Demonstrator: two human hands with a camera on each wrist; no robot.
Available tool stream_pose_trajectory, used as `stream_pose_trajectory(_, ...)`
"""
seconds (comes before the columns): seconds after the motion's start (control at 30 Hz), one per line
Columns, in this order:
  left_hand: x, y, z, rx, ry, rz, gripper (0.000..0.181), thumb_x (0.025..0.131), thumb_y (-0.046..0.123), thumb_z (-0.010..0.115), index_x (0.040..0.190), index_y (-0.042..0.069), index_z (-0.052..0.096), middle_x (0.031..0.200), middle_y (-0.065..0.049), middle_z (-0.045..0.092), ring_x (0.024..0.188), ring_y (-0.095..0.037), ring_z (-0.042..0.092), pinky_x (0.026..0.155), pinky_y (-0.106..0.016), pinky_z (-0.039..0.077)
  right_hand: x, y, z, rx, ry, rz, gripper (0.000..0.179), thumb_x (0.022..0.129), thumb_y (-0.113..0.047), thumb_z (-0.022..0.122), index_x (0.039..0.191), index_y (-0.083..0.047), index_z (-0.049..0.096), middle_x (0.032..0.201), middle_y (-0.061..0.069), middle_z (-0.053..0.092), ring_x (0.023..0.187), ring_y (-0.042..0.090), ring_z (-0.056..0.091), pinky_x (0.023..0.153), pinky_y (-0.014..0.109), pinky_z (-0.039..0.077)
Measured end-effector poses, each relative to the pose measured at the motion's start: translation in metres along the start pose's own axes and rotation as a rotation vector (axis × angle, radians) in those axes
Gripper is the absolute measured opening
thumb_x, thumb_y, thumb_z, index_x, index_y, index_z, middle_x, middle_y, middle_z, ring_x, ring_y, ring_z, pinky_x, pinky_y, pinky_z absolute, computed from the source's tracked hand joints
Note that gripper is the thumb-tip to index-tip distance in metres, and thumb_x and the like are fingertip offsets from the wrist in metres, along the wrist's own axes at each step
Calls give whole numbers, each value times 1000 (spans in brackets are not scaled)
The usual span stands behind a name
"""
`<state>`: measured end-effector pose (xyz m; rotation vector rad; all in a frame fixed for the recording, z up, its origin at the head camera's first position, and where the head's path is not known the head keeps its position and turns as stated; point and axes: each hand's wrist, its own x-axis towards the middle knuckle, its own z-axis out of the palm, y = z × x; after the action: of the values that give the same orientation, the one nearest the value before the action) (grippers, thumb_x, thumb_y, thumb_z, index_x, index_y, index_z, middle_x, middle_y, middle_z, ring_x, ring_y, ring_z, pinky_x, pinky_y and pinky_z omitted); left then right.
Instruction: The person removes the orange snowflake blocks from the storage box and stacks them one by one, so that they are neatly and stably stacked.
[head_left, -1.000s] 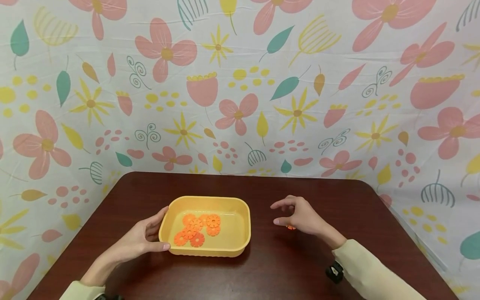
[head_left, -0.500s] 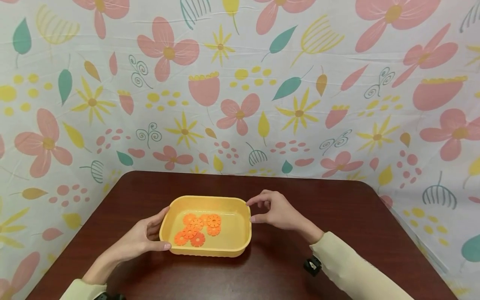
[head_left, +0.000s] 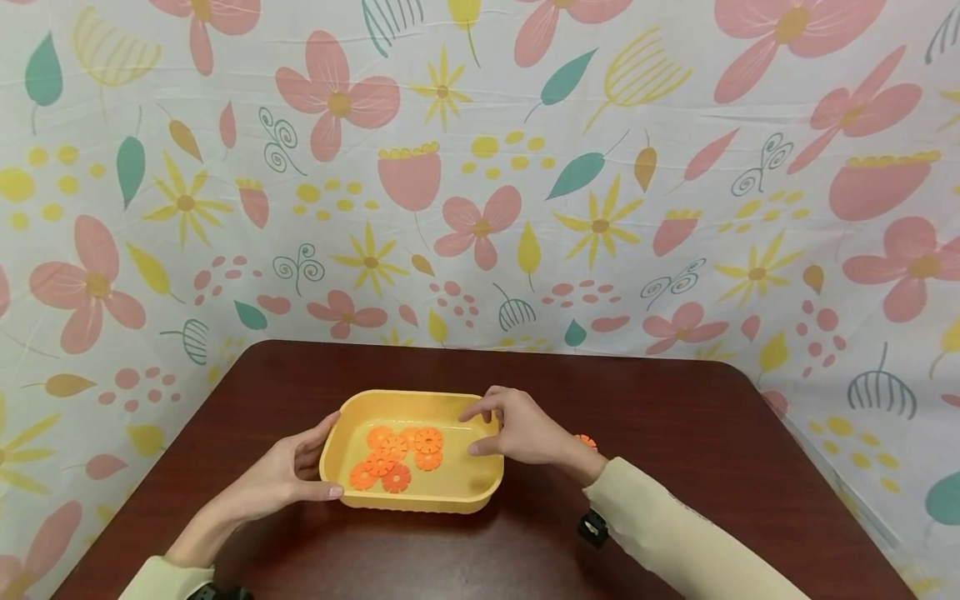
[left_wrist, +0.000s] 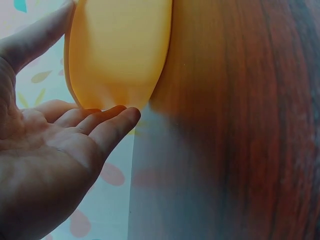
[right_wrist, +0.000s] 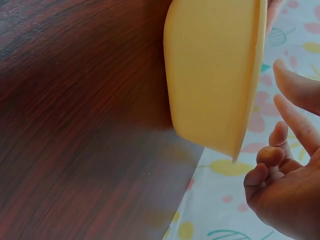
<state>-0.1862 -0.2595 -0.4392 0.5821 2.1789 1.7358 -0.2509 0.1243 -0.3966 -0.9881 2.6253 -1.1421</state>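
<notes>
A yellow plastic tub (head_left: pixel 442 504) sits on the table with several orange notched discs (head_left: pixel 395 448) lying flat in its left half. My left hand (head_left: pixel 288 471) holds the tub's left end, thumb at the near corner and fingers along the side. In the left wrist view its fingers (left_wrist: pixel 112 127) lie against the tub's end wall. My right hand (head_left: pixel 517 429) is over the tub's right end, thumb and index finger apart with nothing between them. The right wrist view shows its other fingers (right_wrist: pixel 270 157) loosely bent, above the rim.
Another orange notched disc (head_left: pixel 586 441) lies on the dark wooden table (head_left: pixel 660 417), partly hidden behind the right wrist. A flower-patterned cloth (head_left: pixel 480 292) hangs behind and at both sides of the table.
My right hand has moved left, from above the single disc on the table to over the tub's right end. That disc now shows. The left hand and the tub have stayed in place.
</notes>
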Motion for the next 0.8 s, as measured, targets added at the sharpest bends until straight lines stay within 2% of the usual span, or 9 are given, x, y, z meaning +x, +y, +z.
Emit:
stream_pose_trajectory(0.17, -1, 1, 0, 5, 9, -7, 107, 89, 5, 84, 167, -3, 11, 166, -35, 22, 137, -52, 49, 94, -34, 57, 10, -4, 6, -5, -21, -25, 36, 82, -12, 92, 116, -9, 81, 92, 17, 61, 83, 31, 52, 70, 33, 39)
stream_pose_trajectory(0.33, -1, 1, 0, 3, 2, 7, 106, 89, 5, 83, 167, -4, 11, 165, -35, 24, 137, -52, 49, 94, -34, 57, 19, -6, 14, -4, -31, -69, 36, 80, -8, 92, 115, -7, 81, 85, 5, 59, 82, 34, 53, 70, 32, 39)
stream_pose_trajectory(0.4, -1, 1, -1, 0, -1, 9, 106, 89, 5, 83, 167, -4, 11, 165, -35, 24, 137, -51, 49, 94, -34, 57, 22, -7, 18, -9, -38, -81, 36, 80, -8, 92, 114, -7, 81, 84, -1, 57, 81, 31, 53, 69, 31, 40)
stream_pose_trajectory(0.53, -2, 1, 0, -8, -4, 12, 105, 90, 4, 82, 167, -4, 11, 165, -36, 23, 137, -51, 49, 94, -34, 57, 28, -8, 24, -5, -58, -93, 35, 81, -6, 92, 114, -6, 81, 79, -3, 55, 75, 20, 48, 69, 29, 38)
stream_pose_trajectory(0.67, -1, 0, 0, -6, -6, 14, 105, 90, 4, 82, 166, -5, 10, 165, -36, 23, 137, -53, 47, 94, -34, 57, 33, -8, 28, -7, -83, -97, 37, 80, -4, 91, 115, -4, 80, 69, -4, 44, 66, 12, 37, 66, 27, 34)
stream_pose_trajectory(0.8, 1, -2, -1, 4, -1, 8, 106, 90, 5, 83, 167, -4, 11, 165, -35, 23, 139, -54, 45, 95, -34, 56, 41, -9, 30, -25, -111, -88, 40, 79, -3, 92, 118, -4, 79, 64, -4, 33, 61, 11, 31, 63, 26, 32)
